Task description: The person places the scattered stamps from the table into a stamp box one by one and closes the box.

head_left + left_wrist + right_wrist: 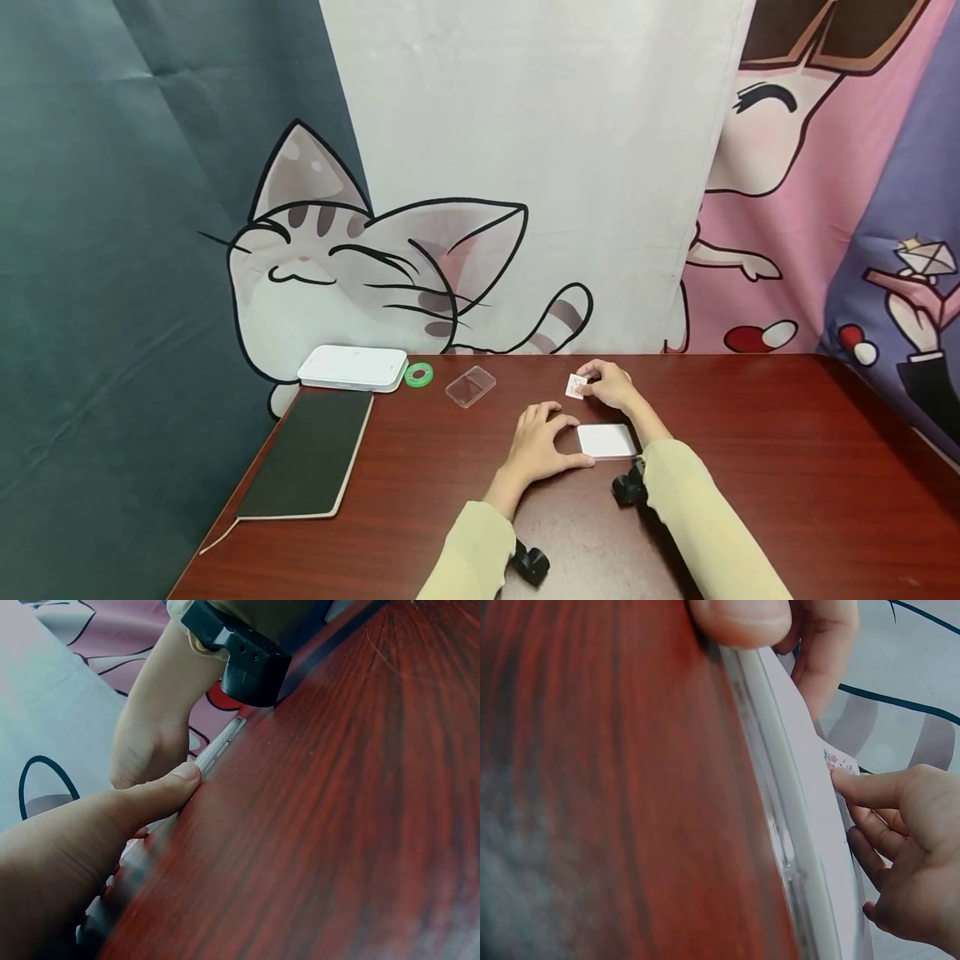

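Observation:
A white flat box [607, 442] with a clear plastic base lies on the table. My left hand [534, 446] holds its left end, thumb on the near edge and forefinger by the far corner. In the right wrist view the left thumb [746, 621] presses the side of the box. Just beyond the box, my right hand [611, 388] pinches a small white card [575, 386] with reddish print between thumb and fingers. The right wrist view shows this card [840, 760] with a coloured, flowery print, partly hidden behind the box.
A clear plastic lid [471, 387] lies left of the hands. Farther left are a green tape roll [408, 377], a larger white box [354, 367] and a dark notebook [307, 454] with a ribbon. Printed curtains [600, 167] hang behind the table's far edge.

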A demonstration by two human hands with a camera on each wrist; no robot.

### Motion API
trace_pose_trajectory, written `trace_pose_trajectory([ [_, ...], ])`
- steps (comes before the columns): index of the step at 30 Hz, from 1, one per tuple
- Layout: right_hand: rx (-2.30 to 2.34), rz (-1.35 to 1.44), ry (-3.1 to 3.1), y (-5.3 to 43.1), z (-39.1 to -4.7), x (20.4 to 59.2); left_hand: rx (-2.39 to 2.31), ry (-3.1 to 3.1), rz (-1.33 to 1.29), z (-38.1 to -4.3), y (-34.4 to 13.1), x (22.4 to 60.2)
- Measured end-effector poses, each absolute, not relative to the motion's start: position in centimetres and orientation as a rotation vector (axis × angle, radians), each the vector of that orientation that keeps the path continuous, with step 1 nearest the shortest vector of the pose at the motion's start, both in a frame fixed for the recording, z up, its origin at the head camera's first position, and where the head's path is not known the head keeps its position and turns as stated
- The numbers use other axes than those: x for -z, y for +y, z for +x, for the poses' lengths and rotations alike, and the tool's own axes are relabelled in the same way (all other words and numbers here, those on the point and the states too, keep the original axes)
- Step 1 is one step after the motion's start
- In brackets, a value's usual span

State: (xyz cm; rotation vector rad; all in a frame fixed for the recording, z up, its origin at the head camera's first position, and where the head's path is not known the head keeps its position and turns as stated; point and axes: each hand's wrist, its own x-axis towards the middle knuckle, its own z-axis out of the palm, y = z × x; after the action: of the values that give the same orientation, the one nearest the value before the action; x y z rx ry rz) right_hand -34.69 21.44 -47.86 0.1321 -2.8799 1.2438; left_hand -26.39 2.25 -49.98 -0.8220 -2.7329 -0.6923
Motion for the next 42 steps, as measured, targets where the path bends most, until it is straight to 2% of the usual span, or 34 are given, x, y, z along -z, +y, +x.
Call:
trace_pose_trajectory([
  [14,-1.475,0.181,-2.701,22.7,-34.3,47.1,0.703,-2.759,-0.796,-26.5,2.3,50.1],
  [26,-1.692,0.234,-2.554,23.7,-31.3,45.6,0.721,-2.76,-0.784,-26.4,2.3,50.0],
  [42,-1.864,0.555,-2.743,24.4,-28.7,45.1,0.75,-2.775,-0.778,-26.5,2.5,50.0],
])
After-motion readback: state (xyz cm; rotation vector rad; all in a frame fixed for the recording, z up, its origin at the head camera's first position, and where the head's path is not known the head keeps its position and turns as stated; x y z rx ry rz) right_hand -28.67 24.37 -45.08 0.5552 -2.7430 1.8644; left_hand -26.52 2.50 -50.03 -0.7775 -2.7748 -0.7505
